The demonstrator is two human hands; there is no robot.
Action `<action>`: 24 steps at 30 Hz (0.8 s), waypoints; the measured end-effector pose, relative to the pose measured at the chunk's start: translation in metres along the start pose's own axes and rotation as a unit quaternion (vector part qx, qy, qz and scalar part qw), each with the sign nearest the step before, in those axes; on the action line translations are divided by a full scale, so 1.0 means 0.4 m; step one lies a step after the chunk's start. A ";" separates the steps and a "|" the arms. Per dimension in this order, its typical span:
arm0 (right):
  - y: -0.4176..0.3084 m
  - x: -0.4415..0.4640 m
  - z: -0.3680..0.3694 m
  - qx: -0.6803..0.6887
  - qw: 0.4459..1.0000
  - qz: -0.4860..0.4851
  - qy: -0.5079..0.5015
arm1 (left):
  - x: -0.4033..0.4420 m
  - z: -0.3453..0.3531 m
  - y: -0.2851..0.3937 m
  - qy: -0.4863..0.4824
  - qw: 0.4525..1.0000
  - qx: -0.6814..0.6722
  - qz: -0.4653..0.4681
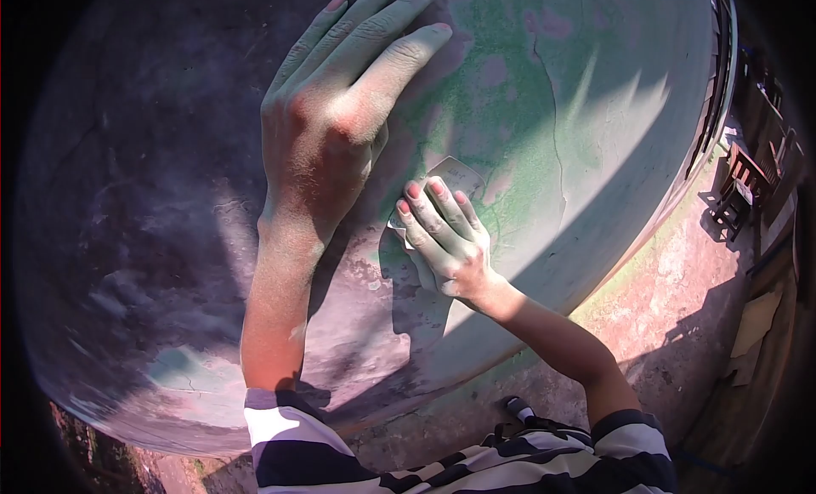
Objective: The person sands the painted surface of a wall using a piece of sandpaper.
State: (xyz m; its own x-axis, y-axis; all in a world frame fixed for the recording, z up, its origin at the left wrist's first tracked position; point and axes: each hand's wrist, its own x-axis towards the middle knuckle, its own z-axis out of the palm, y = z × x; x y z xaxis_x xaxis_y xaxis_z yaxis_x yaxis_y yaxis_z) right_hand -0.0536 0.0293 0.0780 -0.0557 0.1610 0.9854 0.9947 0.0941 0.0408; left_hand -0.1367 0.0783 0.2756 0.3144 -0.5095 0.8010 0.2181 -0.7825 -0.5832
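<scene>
My right hand lies with its fingers flat over a folded sheet of sandpaper, pressing it against the wall. Faint print shows on the sheet's pale back, and a corner sticks out left of the fingers. Close to the camera, my left hand is stretched up in front of the wall, fingers extended and holding nothing. I cannot tell whether its fingertips touch the surface. Pale dust coats both hands. The wall has worn green and whitish paint, with purplish-grey bare patches on the left.
A thin crack runs down the green paint. Concrete ground lies at the wall's foot. At the far right stand a small wooden chair and a piece of cardboard. A shod foot shows below.
</scene>
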 end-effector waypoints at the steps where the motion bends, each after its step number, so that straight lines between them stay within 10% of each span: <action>1: 0.020 -0.005 0.006 -0.002 1.000 -0.022 0.012 | 0.003 -0.003 0.001 -0.019 0.999 0.033 0.010; 9: 0.143 0.260 -0.030 0.034 0.983 0.073 0.165 | -0.021 -0.001 -0.016 -0.029 0.997 -0.070 0.013; 15: 0.119 0.107 -0.034 -0.006 0.999 -0.046 0.006 | -0.010 -0.023 0.002 -0.045 0.991 -0.121 -0.041; 24: 0.167 0.341 -0.077 0.032 0.982 0.053 0.178 | -0.009 -0.032 0.007 -0.052 0.988 -0.133 -0.050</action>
State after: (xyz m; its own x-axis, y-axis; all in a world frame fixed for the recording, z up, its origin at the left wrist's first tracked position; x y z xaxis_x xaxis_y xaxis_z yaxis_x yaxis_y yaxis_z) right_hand 0.0079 0.0275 0.2204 0.0931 -0.1786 0.9795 0.9851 0.1592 -0.0646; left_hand -0.1492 0.0732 0.2729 0.4000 -0.3961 0.8265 0.0062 -0.9006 -0.4347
